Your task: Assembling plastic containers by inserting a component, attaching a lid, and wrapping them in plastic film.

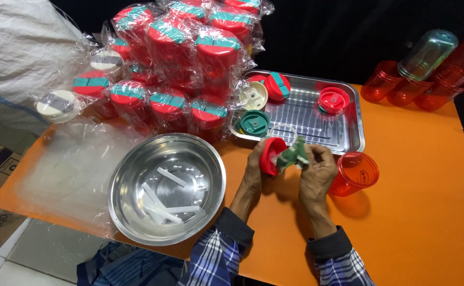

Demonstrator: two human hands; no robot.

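The left hand (254,168) grips a red lid (270,155) above the orange table (422,212). The right hand (316,170) pinches a green flap (294,155) against the lid. A red cup (355,173) lies just right; a steel bowl (166,188) sits left, a tray (306,119) behind.

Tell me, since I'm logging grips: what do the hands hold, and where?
Left hand grips a red lid by its rim; right hand pinches a green cloth against it.
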